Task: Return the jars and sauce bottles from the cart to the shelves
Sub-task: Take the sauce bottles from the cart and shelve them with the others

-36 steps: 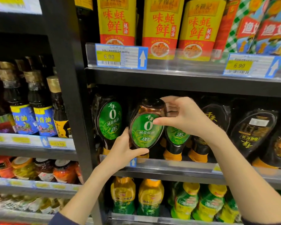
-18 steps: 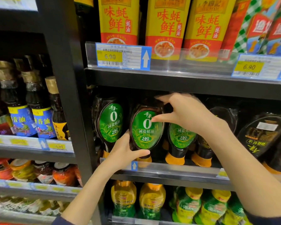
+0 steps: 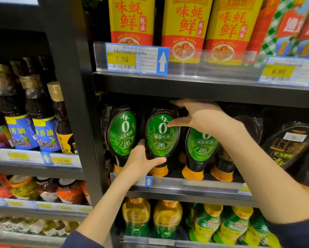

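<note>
A dark oyster sauce bottle [image 3: 161, 136] with a green oval label stands cap-down on the middle shelf [image 3: 194, 185], upright between two matching bottles [image 3: 122, 135] [image 3: 201, 147]. My left hand [image 3: 141, 161] grips its narrow lower part, thumb across the front below the label. My right hand [image 3: 196, 116] holds its broad top, thumb on the label's upper right and fingers over the top. The cart is out of view.
Yellow-and-red oyster sauce bottles [image 3: 185, 27] fill the shelf above, close over my right hand. Black-labelled bottles [image 3: 289, 142] lean at the right. Green-and-yellow bottles [image 3: 168, 219] stand below. The left bay holds sesame oil bottles [image 3: 44, 133] and jars [image 3: 69, 191].
The bottle went from leaning left to upright and moved deeper onto the shelf, both hands still holding it. The camera drew closer.
</note>
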Tool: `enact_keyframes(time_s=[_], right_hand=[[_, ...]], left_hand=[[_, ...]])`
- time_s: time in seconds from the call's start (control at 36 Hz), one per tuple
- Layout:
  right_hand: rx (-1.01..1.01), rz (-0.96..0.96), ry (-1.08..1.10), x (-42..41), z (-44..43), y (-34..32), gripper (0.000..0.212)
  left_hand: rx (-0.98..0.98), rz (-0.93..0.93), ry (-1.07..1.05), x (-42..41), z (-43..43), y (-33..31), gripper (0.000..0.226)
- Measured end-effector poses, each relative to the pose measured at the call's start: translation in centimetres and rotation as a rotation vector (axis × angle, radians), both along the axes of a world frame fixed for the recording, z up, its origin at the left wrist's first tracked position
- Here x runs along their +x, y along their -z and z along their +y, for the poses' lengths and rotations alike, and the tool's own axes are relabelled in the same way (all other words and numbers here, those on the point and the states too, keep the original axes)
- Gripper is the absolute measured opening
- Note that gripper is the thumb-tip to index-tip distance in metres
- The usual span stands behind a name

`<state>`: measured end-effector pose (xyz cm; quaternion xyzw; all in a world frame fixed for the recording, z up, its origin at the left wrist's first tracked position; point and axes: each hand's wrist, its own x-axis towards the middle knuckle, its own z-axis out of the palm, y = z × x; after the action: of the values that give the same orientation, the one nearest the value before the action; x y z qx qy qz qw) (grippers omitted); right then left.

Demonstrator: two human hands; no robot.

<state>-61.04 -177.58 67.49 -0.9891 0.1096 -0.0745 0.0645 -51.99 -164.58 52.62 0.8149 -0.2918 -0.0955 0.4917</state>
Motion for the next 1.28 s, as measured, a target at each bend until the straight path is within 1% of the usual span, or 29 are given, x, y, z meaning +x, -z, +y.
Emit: enact_keyframes(time_s=[0.17,0.28,0.33,0.44,0.56,0.69,0.75,0.86,1.0,1.11,1.28], right_hand=[[-0.085,-0.036,-0.001,-0.2,0.2,0.4,0.073],[-0.091,-0.079,0.006,-0.8,0.0,0.6,0.073],[-0.099,-0.124,0.006,-1.5,-0.1,0.7,0.072],[-0.069,-0.199,0.050,-3.6,-0.5,0.4,0.071],[-0.068,-0.231,0.121,-5.6,-1.4,0.0,0.069],[-0.141,-0.225,0.180,-6.8,-2.5,0.5,0.068],[-0.166,-0.224,0.209,-7.1,-2.9,0.9,0.067],[-0.206,-0.219,0.219,-7.4,-3.7,1.4,0.058],[-0.134,-0.214,0.175,-7.3,-4.5,1.0,0.055],[-0.103,-0.194,0.118,-7.4,-5.1,0.4,0.054],[-0.122,-0.154,0.081,-7.4,-5.9,0.3,0.053]], left_hand=[[0.034,-0.038,-0.009,-0.4,0.0,-0.2,0.061],[0.078,-0.079,-0.020,-1.0,0.3,-0.8,0.058],[0.082,-0.079,-0.024,-1.1,0.7,-0.5,0.064],[0.002,-0.053,0.013,-2.1,1.9,0.5,0.086],[-0.038,-0.120,0.012,-3.5,2.7,1.2,0.095],[-0.016,-0.214,0.010,-3.6,2.6,1.0,0.085],[0.038,-0.233,-0.024,-3.6,2.3,0.7,0.078],[0.156,-0.296,-0.082,-3.4,2.0,0.8,0.072],[0.201,-0.369,-0.122,-3.5,1.8,1.2,0.075],[0.223,-0.385,-0.137,-3.5,1.6,1.2,0.071],[0.228,-0.400,-0.159,-4.2,1.3,1.7,0.078]])
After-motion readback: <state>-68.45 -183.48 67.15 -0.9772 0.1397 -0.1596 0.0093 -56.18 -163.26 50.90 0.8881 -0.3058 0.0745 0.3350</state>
